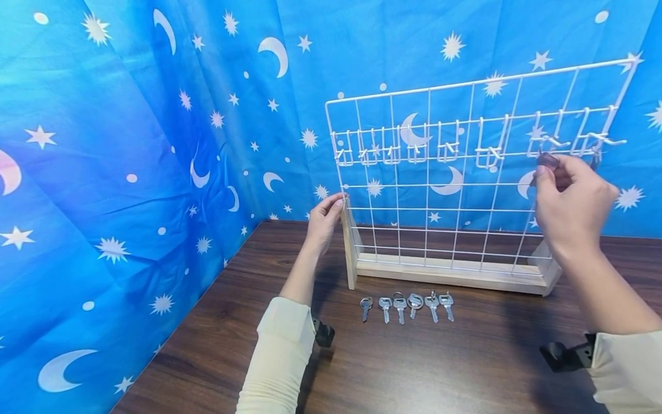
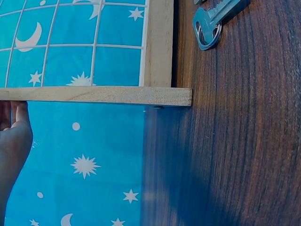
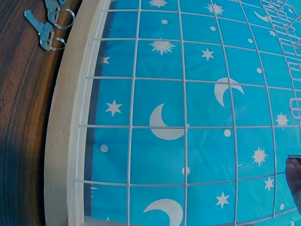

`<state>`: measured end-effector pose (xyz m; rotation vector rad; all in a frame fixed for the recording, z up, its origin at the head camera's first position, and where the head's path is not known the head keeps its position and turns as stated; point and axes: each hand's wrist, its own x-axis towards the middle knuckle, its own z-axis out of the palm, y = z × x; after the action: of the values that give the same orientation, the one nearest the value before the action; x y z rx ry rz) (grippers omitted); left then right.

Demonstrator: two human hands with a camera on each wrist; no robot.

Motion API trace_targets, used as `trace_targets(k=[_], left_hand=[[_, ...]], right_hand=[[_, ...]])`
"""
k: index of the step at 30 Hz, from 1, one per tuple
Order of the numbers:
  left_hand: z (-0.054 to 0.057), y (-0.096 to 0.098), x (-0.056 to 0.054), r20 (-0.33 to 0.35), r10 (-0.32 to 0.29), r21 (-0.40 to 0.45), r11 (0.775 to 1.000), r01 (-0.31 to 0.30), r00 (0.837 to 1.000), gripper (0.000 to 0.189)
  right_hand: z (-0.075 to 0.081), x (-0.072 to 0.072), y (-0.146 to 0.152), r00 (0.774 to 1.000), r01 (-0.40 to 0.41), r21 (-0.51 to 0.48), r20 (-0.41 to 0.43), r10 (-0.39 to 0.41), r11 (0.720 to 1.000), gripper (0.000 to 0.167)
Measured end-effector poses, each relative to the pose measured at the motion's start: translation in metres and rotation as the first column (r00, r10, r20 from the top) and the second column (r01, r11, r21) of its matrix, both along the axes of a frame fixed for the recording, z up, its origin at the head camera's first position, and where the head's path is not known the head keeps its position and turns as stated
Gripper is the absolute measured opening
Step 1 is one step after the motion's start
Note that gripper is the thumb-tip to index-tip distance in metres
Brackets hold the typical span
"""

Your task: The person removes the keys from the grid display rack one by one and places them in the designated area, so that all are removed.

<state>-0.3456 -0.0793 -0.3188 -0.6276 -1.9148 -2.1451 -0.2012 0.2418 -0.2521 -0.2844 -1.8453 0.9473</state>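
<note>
My right hand (image 1: 575,204) pinches a key (image 1: 548,161) by its head between thumb and fingers, at the right-hand hooks (image 1: 553,141); most of the key is hidden. In the right wrist view, only a thin edge of the key (image 3: 294,156) shows at the fingertips. The white wire grid rack (image 1: 426,209) stands upright on a wooden base. My left hand (image 1: 324,218) rests its fingertips against the rack's left wooden post (image 1: 349,247); in the left wrist view they meet its outer side. Another key (image 1: 596,157) hangs at the far right hook, partly behind my right hand.
Several keys (image 1: 399,310) with rings lie in a row on the dark wood table (image 1: 465,351), in front of the rack's wooden base (image 1: 450,273). White double hooks (image 1: 416,150) line the upper grid. A blue cloth (image 1: 238,52) with moons and stars hangs behind and at left.
</note>
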Motion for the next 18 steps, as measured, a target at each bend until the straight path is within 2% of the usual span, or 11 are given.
trace_targets(k=[7, 11, 18], left_hand=[[-0.001, 0.0, 0.0, -0.003, -0.002, 0.014, 1.0, 0.002, 1.0, 0.029], [0.0, 0.001, 0.0, -0.004, -0.002, 0.014, 1.0, 0.002, 1.0, 0.029], [0.001, 0.0, 0.001, -0.002, -0.007, 0.01, 1.0, 0.007, 1.0, 0.029]], right_hand=[[0.001, 0.006, -0.001, 1.0, -0.007, 0.046, -0.005, 0.007, 0.999, 0.028], [0.002, 0.012, -0.002, 1.0, -0.021, 0.026, 0.02, 0.02, 0.999, 0.029], [0.003, 0.021, -0.004, 0.999, -0.042, 0.012, -0.018, 0.042, 0.999, 0.027]])
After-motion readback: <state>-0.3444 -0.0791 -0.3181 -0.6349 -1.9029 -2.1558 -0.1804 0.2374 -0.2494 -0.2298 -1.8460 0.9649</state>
